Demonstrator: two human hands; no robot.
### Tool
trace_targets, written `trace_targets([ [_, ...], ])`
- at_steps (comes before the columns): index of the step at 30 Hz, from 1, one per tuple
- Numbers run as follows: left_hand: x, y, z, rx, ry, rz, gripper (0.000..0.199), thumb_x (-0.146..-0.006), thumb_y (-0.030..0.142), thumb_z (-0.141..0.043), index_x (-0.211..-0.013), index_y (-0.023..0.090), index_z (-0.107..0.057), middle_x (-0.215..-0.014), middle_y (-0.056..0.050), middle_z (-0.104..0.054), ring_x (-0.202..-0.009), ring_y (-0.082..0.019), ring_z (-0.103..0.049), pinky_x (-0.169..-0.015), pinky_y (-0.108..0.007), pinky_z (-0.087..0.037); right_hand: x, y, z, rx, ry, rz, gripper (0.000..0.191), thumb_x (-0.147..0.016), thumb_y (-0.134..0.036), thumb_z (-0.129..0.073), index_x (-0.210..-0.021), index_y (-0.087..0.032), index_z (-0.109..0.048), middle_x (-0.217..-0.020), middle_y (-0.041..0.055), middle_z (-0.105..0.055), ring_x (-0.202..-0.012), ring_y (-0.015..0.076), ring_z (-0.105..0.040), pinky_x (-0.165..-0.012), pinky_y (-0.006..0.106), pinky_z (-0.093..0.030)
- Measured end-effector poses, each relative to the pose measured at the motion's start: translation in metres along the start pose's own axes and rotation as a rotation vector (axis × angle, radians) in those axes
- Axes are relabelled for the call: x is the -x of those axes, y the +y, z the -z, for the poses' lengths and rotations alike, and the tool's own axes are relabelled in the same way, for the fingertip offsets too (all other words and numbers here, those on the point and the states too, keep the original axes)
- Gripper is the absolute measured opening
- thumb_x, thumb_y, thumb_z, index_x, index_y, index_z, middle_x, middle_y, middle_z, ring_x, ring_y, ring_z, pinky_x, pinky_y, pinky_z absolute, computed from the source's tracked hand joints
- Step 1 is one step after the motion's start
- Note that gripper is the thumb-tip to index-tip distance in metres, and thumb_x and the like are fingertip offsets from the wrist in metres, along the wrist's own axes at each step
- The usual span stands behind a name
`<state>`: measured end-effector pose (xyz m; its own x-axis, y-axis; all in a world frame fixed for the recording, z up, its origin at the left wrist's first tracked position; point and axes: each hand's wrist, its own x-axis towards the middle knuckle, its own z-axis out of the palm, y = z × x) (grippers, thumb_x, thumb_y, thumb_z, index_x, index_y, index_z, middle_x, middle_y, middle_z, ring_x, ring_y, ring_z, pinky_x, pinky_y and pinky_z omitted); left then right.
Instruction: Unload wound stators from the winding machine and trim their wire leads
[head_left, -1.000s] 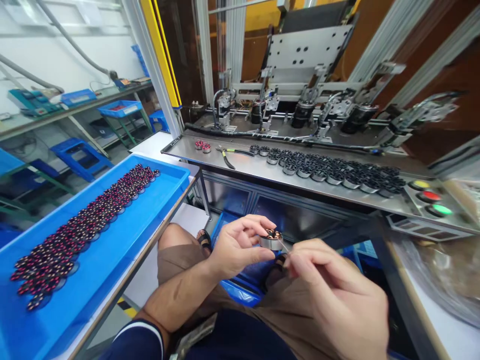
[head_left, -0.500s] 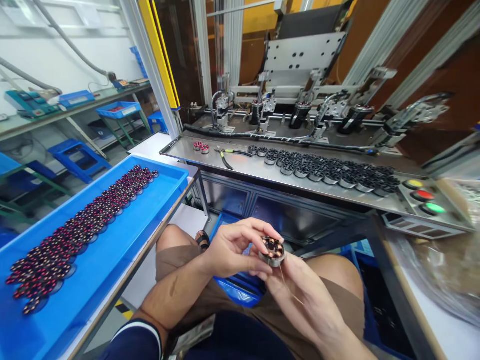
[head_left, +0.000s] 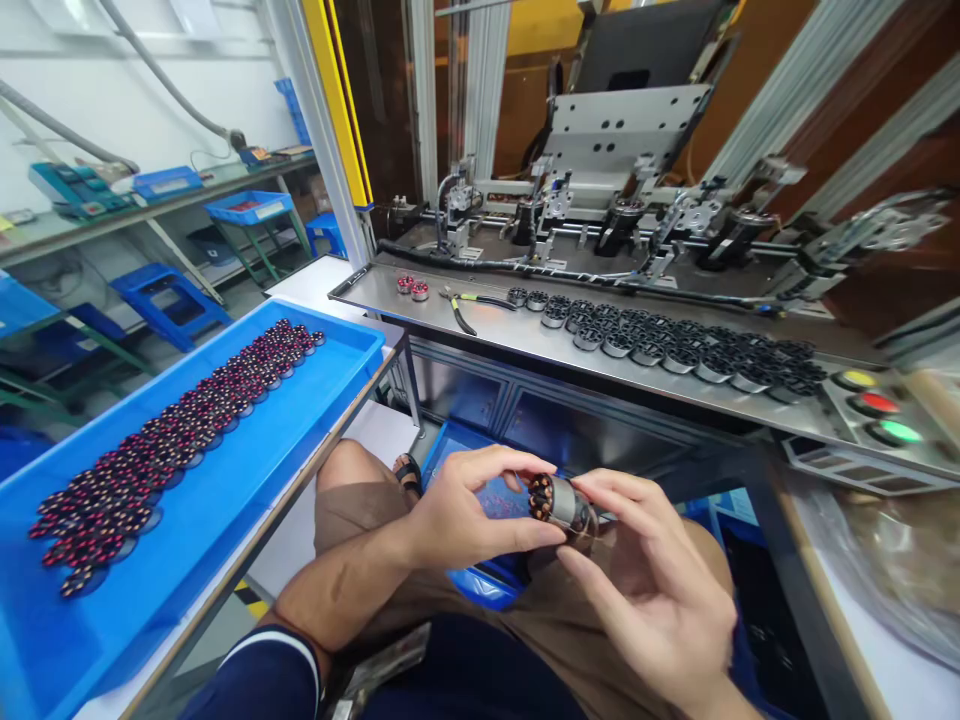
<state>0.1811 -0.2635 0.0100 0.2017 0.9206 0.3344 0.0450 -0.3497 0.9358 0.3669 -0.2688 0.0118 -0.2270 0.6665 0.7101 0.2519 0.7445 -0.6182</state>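
A wound motor stator [head_left: 553, 502], a metal ring with copper coils, is between my two hands above my lap, its coil face turned to the left. My left hand [head_left: 480, 500] grips it with the thumb below and the fingers above. On its right side, my right hand [head_left: 645, 570] has its fingers and thumb spread around the stator's end; the fingertips are close to it, and whether they touch is unclear. Thin wire shows near the right fingertips.
A blue tray [head_left: 300, 420] at the left holds several stators. On the metal ledge [head_left: 495, 345] lie two red stators [head_left: 418, 291], green-handled pliers [head_left: 461, 312] and several black stators [head_left: 645, 335]. Lit buttons [head_left: 877, 403] are at the right, with machine fixtures [head_left: 622, 225] behind.
The stator has tipped from face up to facing left. My right hand has turned and opened around its right side. The camera view has shifted slightly.
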Motion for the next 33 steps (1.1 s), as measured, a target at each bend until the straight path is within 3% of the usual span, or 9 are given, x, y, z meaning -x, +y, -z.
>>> trace_targets([
  [4,0.0,0.002,0.0,-0.079,0.051,-0.128,0.038,-0.074,0.033,-0.084,-0.107,0.018,-0.073,-0.104,-0.01,-0.077,-0.097,-0.022,-0.07,-0.089,-0.034,-0.054,-0.005,-0.008,0.0,-0.102,0.056,0.002,0.02,-0.087,-0.006,-0.068,-0.099,-0.021,-0.069,-0.084,0.0041,-0.065,-0.075,0.018,-0.062,-0.063,0.03,-0.053],
  [10,0.004,-0.004,-0.003,0.354,-0.077,0.131,0.049,-0.073,0.033,-0.087,-0.114,0.015,-0.068,-0.106,-0.011,-0.073,-0.088,-0.018,-0.071,-0.08,-0.029,-0.057,-0.009,-0.011,-0.001,-0.126,0.096,-0.125,0.016,-0.088,-0.007,-0.066,-0.081,-0.021,-0.068,-0.072,0.0011,-0.065,-0.063,0.0153,-0.062,-0.055,0.026,-0.05],
  [15,0.004,-0.004,-0.006,0.427,-0.08,0.156,0.052,-0.066,0.033,-0.092,-0.109,0.014,-0.069,-0.106,-0.012,-0.074,-0.087,-0.018,-0.073,-0.082,-0.031,-0.059,-0.009,-0.014,0.004,-0.156,0.08,-0.186,0.016,-0.09,-0.014,-0.069,-0.076,-0.022,-0.069,-0.069,0.0006,-0.066,-0.061,0.0155,-0.063,-0.054,0.026,-0.051],
  [18,0.004,-0.003,-0.009,0.364,-0.039,0.085,0.047,-0.07,0.032,-0.089,-0.109,0.014,-0.069,-0.105,-0.012,-0.074,-0.087,-0.018,-0.073,-0.081,-0.029,-0.06,-0.006,-0.012,0.01,-0.173,0.098,-0.259,0.017,-0.091,-0.021,-0.071,-0.074,-0.023,-0.069,-0.068,0.001,-0.065,-0.062,0.0163,-0.062,-0.055,0.026,-0.051],
  [22,0.002,-0.003,-0.007,0.086,0.045,-0.156,0.038,-0.075,0.024,-0.083,-0.109,0.016,-0.069,-0.109,-0.013,-0.075,-0.095,-0.021,-0.073,-0.077,-0.027,-0.061,-0.01,-0.003,0.028,-0.124,0.088,-0.399,0.025,-0.091,-0.041,-0.073,-0.073,-0.024,-0.071,-0.069,0.0028,-0.067,-0.062,0.0182,-0.064,-0.055,0.027,-0.054],
  [24,0.001,-0.001,-0.005,-0.116,0.066,-0.302,0.035,-0.076,0.019,-0.078,-0.109,0.016,-0.069,-0.107,-0.012,-0.076,-0.099,-0.023,-0.074,-0.081,-0.029,-0.062,-0.017,-0.001,0.036,-0.09,0.027,-0.396,0.027,-0.09,-0.051,-0.071,-0.081,-0.025,-0.075,-0.083,0.0054,-0.073,-0.075,0.0212,-0.071,-0.062,0.028,-0.058],
  [27,0.0,0.005,-0.002,-0.304,0.02,-0.462,0.035,-0.078,0.012,-0.071,-0.113,0.017,-0.067,-0.106,-0.011,-0.077,-0.102,-0.023,-0.074,-0.09,-0.034,-0.061,-0.03,-0.008,0.039,-0.034,-0.208,-0.336,0.03,-0.089,-0.054,-0.071,-0.082,-0.026,-0.075,-0.108,0.0085,-0.073,-0.098,0.0261,-0.071,-0.079,0.033,-0.06],
  [29,0.001,0.01,0.001,-0.34,-0.017,-0.507,0.038,-0.08,0.011,-0.067,-0.118,0.018,-0.065,-0.107,-0.011,-0.078,-0.103,-0.022,-0.074,-0.092,-0.034,-0.061,-0.037,-0.013,0.036,-0.026,-0.352,-0.331,0.033,-0.093,-0.051,-0.067,-0.074,-0.025,-0.072,-0.113,0.0089,-0.071,-0.101,0.0262,-0.07,-0.086,0.037,-0.059],
  [33,0.006,0.018,0.01,-0.313,-0.083,-0.503,0.032,-0.083,0.012,-0.069,-0.114,0.018,-0.067,-0.109,-0.012,-0.077,-0.102,-0.021,-0.075,-0.089,-0.029,-0.061,-0.045,-0.006,0.038,-0.018,-0.448,-0.254,0.039,-0.1,-0.046,-0.055,-0.071,-0.023,-0.069,-0.107,0.0095,-0.071,-0.094,0.024,-0.07,-0.086,0.039,-0.059],
])
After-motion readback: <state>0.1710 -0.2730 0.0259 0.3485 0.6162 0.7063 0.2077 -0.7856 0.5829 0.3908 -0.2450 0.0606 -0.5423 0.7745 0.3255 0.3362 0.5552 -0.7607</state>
